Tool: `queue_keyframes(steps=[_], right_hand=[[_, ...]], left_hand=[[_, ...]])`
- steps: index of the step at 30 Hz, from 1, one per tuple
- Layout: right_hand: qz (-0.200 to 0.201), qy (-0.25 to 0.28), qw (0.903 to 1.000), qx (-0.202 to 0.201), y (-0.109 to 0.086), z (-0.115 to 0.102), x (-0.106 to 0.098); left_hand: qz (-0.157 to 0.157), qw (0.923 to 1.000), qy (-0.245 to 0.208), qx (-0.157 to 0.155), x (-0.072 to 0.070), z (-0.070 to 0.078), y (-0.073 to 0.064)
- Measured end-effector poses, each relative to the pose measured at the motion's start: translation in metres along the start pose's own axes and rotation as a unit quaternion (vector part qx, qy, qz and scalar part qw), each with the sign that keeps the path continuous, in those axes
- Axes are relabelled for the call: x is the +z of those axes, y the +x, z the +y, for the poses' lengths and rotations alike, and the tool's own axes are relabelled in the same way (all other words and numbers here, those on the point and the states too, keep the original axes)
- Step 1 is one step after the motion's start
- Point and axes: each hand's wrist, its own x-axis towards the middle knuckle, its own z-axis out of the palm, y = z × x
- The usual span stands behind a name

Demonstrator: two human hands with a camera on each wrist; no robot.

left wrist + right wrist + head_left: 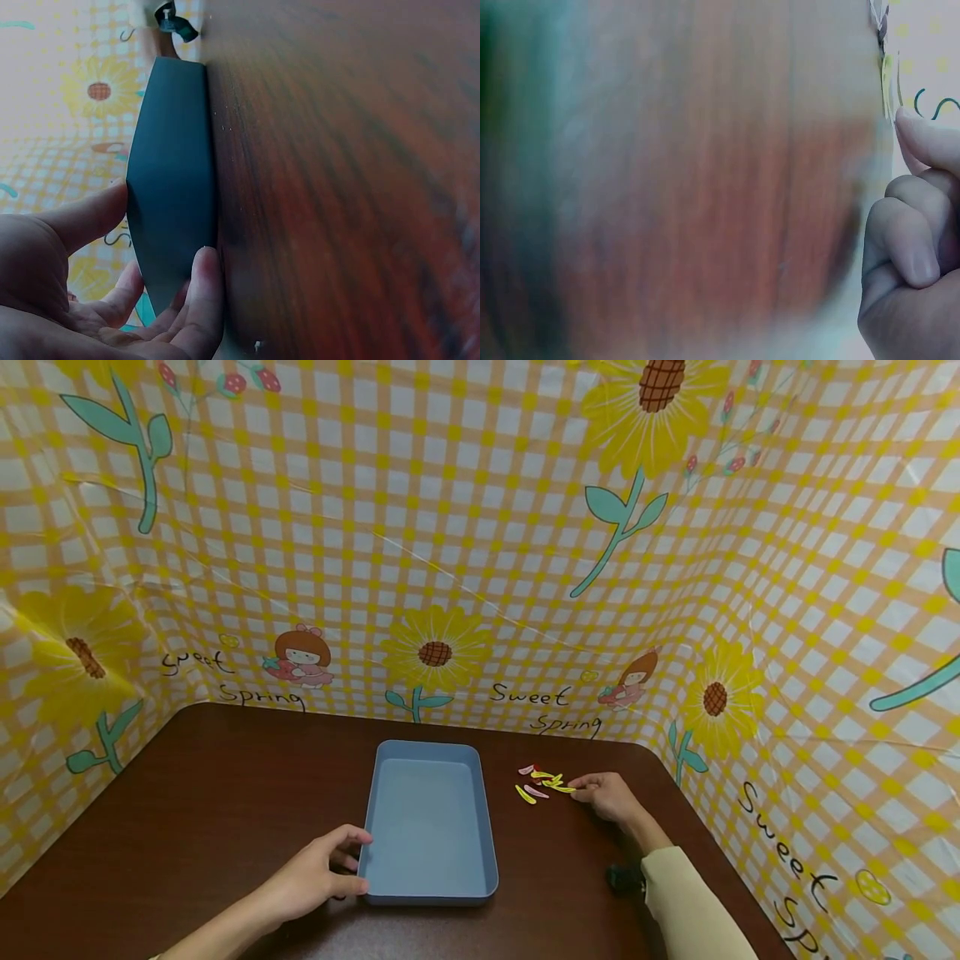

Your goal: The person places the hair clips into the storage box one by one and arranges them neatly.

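My left hand [330,864] grasps the blue rectangular tray [427,827] at its near-left corner, thumb at the near end and bent fingers against the long left wall; the left wrist view shows thumb and fingers set against the outside of that wall, close to the worktop [225,793]. My right hand [603,795] has one slim yellow hair clip [564,790] pinched between thumb and forefinger, the remaining fingers folded into the palm. That clip is at the right-hand edge of a small loose cluster of hair clips [525,795], yellow and pink with a bit of red, lying near the far right of the worktop. A strip of bare worktop separates the cluster from the tray's right rim, and a much wider stretch runs from the tray's left side out to the left edge. Behind the tray's far rim the room is narrow, ending at the yellow checked cloth [435,527] with its sunflowers, which also rises along both sides. On the right, my hand and pale sleeve [693,902] take up much of the space before the worktop's edge, with a dark device [622,878] beside the cuff.
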Motion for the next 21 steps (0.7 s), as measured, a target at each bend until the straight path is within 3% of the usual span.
queue_keyframes(steps=[9, 21], right_hand=[[0.009, -0.016, 0.9995, -0.024, 0.001, -0.011, 0.002], [0.004, -0.003, 0.9982, -0.060, -0.001, -0.045, 0.008]], left_hand=[[0.003, 1.0000, 0.004, 0.002, 0.001, -0.001, 0.001], [0.003, 1.0000, -0.001, 0.001, 0.001, 0.000, 0.000]])
